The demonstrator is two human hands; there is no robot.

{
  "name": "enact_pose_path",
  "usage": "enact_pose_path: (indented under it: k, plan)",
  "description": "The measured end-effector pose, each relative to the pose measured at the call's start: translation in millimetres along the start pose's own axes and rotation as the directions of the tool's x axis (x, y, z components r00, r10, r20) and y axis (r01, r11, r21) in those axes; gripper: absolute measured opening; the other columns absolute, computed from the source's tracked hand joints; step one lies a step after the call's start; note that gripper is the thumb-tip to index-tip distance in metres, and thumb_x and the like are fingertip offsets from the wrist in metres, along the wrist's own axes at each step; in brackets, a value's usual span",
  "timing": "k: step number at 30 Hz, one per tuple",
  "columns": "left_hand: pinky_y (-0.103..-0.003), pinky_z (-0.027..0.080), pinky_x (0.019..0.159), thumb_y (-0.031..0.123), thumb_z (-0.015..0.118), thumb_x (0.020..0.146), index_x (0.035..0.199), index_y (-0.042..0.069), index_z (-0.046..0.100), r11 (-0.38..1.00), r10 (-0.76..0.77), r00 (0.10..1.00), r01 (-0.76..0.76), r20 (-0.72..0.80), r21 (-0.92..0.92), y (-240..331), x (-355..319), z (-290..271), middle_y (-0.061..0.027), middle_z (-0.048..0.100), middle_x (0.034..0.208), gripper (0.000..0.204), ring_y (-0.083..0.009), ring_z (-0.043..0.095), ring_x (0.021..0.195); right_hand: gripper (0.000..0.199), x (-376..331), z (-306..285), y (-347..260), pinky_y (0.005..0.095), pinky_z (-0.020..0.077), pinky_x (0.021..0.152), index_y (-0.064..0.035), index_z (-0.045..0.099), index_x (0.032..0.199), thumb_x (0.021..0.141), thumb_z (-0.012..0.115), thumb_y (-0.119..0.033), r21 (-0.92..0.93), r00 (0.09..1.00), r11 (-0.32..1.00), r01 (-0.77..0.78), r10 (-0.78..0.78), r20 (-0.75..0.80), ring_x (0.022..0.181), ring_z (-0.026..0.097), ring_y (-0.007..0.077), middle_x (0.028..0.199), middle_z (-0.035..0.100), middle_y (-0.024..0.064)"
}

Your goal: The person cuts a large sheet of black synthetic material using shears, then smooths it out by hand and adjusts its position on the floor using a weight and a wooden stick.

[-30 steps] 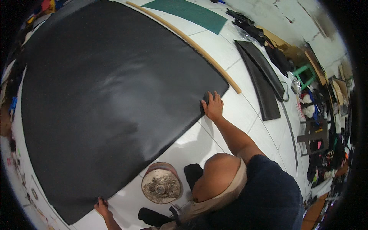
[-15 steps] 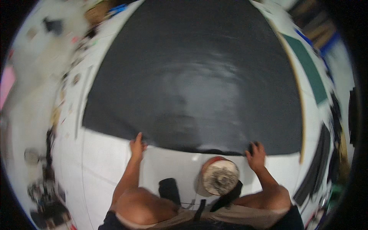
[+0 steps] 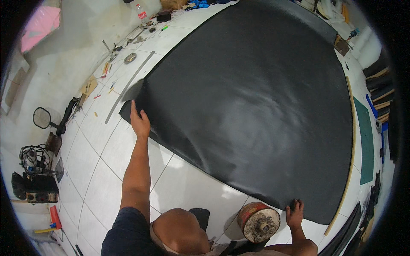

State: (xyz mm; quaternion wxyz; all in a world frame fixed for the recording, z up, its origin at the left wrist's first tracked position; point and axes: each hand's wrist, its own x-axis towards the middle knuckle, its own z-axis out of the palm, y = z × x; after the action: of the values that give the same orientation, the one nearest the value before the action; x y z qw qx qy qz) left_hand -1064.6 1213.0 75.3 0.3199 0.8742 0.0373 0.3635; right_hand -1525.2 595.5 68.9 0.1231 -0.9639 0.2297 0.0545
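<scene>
A large black sheet (image 3: 256, 98) of leather-like material lies spread flat on a white tiled floor (image 3: 106, 170). My left hand (image 3: 139, 120) presses flat on the sheet's near left corner, fingers spread. My right hand (image 3: 294, 213) rests on the sheet's near right corner, fingers apart, holding nothing. A round, red-rimmed heavy weight (image 3: 259, 222) stands on the floor just left of my right hand, beside the sheet's edge.
A long metal ruler (image 3: 128, 87) and small tools lie on the floor left of the sheet. A long wooden strip (image 3: 349, 170) and a green cutting mat (image 3: 365, 145) lie along the right side. A mirror (image 3: 42, 118) and cables (image 3: 32, 158) sit at far left.
The view has swung round to the left. My left hand has reached far out to the sheet's left corner; my right hand stays on the near edge beside the weight.
</scene>
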Motion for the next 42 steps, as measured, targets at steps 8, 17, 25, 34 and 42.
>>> enact_pose_path:
  k: [8, 17, 25, 34, 42]
  plan:
    - [-0.041, 0.047, 0.092, 0.024, 0.069, 0.084, 0.136, -0.004, 0.043, 0.782, -0.604, 0.787, 0.556, 0.127, 0.281, -93.7, -55.9, -7.6, -0.025, 0.064, 0.112, 0.064, -0.0378, 0.062, 0.105, 0.054, 2.4, 15.0, 11.5, 0.0496, 0.0444, 0.098, 0.0035, 0.045, 0.13, 0.089, 0.062, -0.027, -0.049, 0.996, 0.996, 0.078, -0.08, -0.027, 0.121, 0.047, 0.048, 0.133, 0.041, 0.0305]
    - [-0.044, 0.043, 0.094, 0.026, 0.075, 0.078, 0.131, -0.002, 0.046, 0.863, -0.411, 0.912, 0.382, 0.018, 0.332, -46.6, -88.0, -12.9, -0.0225, 0.062, 0.108, 0.067, -0.0354, 0.058, 0.105, 0.052, 2.8, 14.2, 6.2, 0.0502, 0.0437, 0.098, 0.0042, 0.045, 0.13, 0.09, 0.061, -0.024, -0.004, 1.0, 1.0, 0.0, 0.0, -0.012, 0.119, 0.047, 0.0478, 0.132, 0.042, 0.0315]
    - [-0.054, 0.031, 0.108, 0.033, 0.074, 0.08, 0.122, 0.017, 0.063, 0.876, 0.453, 0.521, -0.408, 0.723, -0.255, 105.4, -203.9, -38.3, -0.0162, 0.049, 0.137, 0.046, -0.0367, 0.041, 0.132, 0.046, 2.2, 18.3, -0.3, 0.051, 0.0419, 0.099, 0.0026, 0.049, 0.126, 0.089, 0.063, -0.022, -0.003, 0.998, 1.0, 0.001, -0.002, -0.057, 0.119, 0.047, 0.0472, 0.13, 0.045, 0.0301]
    - [-0.047, 0.036, 0.106, 0.024, 0.079, 0.075, 0.113, 0.014, 0.069, 0.842, 0.496, 0.428, -0.45, 0.756, -0.298, 120.5, -192.7, -11.7, -0.0134, 0.056, 0.129, 0.041, -0.0327, 0.047, 0.123, 0.057, -13.8, 14.9, 13.7, 0.0525, 0.0319, 0.107, -0.0035, 0.05, 0.132, 0.083, 0.071, -0.025, 0.056, 0.996, 0.998, -0.02, 0.025, -0.09, 0.126, 0.043, 0.0426, 0.136, 0.046, 0.025]
    - [-0.049, 0.032, 0.11, 0.014, 0.074, 0.082, 0.123, 0.004, 0.061, 0.843, 0.446, 0.385, -0.484, 0.808, -0.235, 104.9, -209.3, -21.0, -0.0211, 0.05, 0.134, 0.044, -0.038, 0.04, 0.132, 0.053, -11.2, -1.3, 55.0, 0.0514, 0.035, 0.104, -0.0099, 0.054, 0.129, 0.089, 0.061, -0.045, 0.079, 0.983, 0.997, -0.013, 0.027, -0.184, 0.127, 0.044, 0.0371, 0.136, 0.047, 0.0195]
